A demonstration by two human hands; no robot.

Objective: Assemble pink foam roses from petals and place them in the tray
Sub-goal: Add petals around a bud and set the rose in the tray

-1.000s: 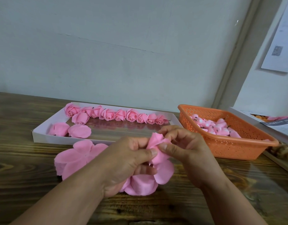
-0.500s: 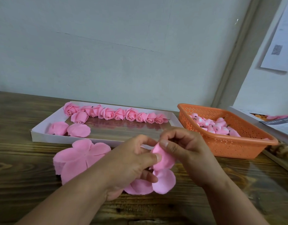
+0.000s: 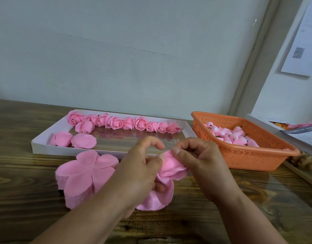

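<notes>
Both hands work one pink foam petal piece (image 3: pixel 166 184) just above the wooden table. My left hand (image 3: pixel 143 171) grips it from the left, thumb on top, with loose petals hanging below. My right hand (image 3: pixel 197 155) pinches a folded petal at the top with thumb and curled fingers. A stack of flat pink petal sheets (image 3: pixel 84 175) lies to the left of my hands. Behind them the white tray (image 3: pixel 46 147) holds a row of finished pink roses (image 3: pixel 127 123) along its far side and two loose petal pieces (image 3: pixel 73 140) at its left end.
An orange perforated basket (image 3: pixel 248 155) with several pink rose buds (image 3: pixel 231 133) stands at the right. A box with printed paper (image 3: pixel 299 132) sits beyond it by the wall. The grey wall rises right behind the tray.
My right hand has folded the top petal over to the right and pulled it down, and my left index finger has lifted. The hanging petals have dropped lower under my left hand.
</notes>
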